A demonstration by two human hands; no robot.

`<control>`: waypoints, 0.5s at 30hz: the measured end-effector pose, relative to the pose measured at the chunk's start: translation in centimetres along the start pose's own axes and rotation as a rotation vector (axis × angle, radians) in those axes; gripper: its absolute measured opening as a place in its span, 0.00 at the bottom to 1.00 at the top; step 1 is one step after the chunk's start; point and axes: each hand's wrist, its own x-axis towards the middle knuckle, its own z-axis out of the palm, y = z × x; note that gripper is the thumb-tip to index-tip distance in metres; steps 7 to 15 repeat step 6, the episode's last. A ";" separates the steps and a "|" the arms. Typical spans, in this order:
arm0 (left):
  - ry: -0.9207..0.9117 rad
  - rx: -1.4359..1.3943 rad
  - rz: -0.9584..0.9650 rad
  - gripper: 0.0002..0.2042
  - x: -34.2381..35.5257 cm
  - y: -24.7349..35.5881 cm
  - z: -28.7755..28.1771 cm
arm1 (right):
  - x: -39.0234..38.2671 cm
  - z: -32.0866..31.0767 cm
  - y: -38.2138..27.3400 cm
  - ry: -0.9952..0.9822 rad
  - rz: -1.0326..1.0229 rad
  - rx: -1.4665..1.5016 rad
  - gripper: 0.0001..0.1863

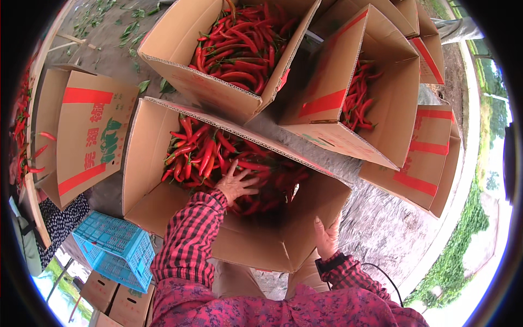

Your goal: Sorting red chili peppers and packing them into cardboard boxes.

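Note:
Inside the cardboard box [248,246] before me lies a heap of red chili peppers [204,150], with a few green stems showing. My left hand [237,184] reaches over the near wall and rests on the peppers, its fingers spread and open, gripping none of them. Peppers to the right of that hand are shadowed and blurred. My right hand [327,237] is at the outside of the box's right near corner. Its thumb points up and its fingers stretch along the wall, their tips partly out of sight.
Beyond stands another open box [218,95] full of chili peppers, with a partly filled box [321,98] to its right. More boxes [422,158] line the right. At left are an upright box [87,131] and a blue plastic crate [117,245]. A person's dark patterned clothing [62,223] shows beside it.

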 end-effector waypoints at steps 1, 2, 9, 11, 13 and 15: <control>0.036 0.001 -0.033 0.33 -0.8 -1.1 0.7 | -0.3 -0.1 -0.9 -0.027 0.210 0.089 0.26; 0.076 0.007 -0.066 0.32 -1.8 -2.2 1.2 | 0.1 -0.9 0.0 -0.026 0.227 0.095 0.26; 0.230 0.024 -0.591 0.40 -6.1 -8.1 0.1 | 2.3 -4.2 3.9 -0.211 0.539 1.109 0.37; 0.230 0.024 -0.591 0.40 -6.1 -8.1 0.1 | 2.3 -4.2 3.9 -0.211 0.539 1.109 0.37; 0.230 0.024 -0.591 0.40 -6.1 -8.1 0.1 | 2.3 -4.2 3.9 -0.211 0.539 1.109 0.37; 0.230 0.024 -0.591 0.40 -6.1 -8.1 0.1 | 2.3 -4.2 3.9 -0.211 0.539 1.109 0.37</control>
